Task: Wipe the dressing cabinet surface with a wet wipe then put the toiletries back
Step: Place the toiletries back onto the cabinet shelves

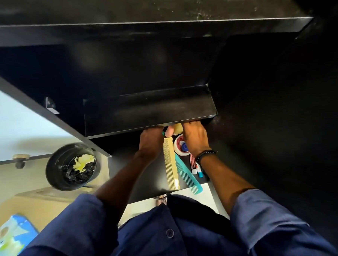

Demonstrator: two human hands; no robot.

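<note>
bin (49,169) on the left is holding a crumpled yellow wipe (83,161). your left hand (151,141) and right hand (196,139) are reaching under the far shelf (149,109), fingers hiding there, so you cannot tell their grip. yellow comb (169,163), teal comb (188,174), round tub (178,145) and tube (193,163) are lying on the cabinet surface (122,155) between your wrists.

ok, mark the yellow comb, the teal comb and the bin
yellow comb (170,165), head view, middle of its length.
teal comb (187,175), head view, middle of its length.
bin (51,169), head view, left side of its wall.
</note>
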